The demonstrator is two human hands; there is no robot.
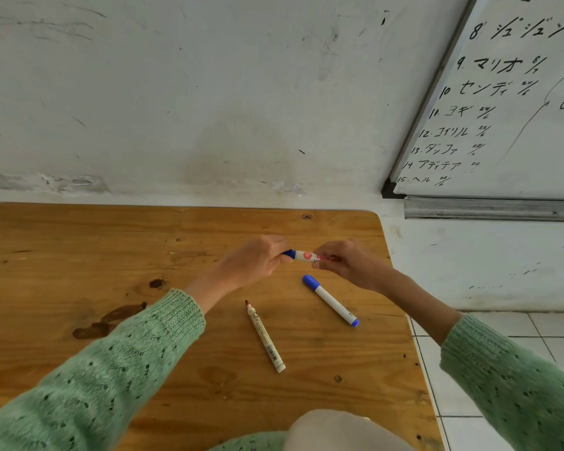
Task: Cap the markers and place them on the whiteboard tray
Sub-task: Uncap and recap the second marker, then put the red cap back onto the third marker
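Observation:
Both my hands hold one white marker [306, 256] with red print level above the wooden table [79, 242]. My left hand [258, 263] is closed around its dark blue cap end. My right hand [345, 262] grips the barrel at the other end. A capped blue marker [331, 300] lies on the table just below my hands. An uncapped marker [265, 336] with a red tip lies nearer me, tip pointing away. The metal whiteboard tray [492, 209] runs under the whiteboard [508, 118] at the upper right.
The table stands against a scuffed white wall. Its right edge drops to a white tiled floor [502, 346]. Dark stains mark the wood at the left [111, 317]. My green knitted sleeves cover both forearms.

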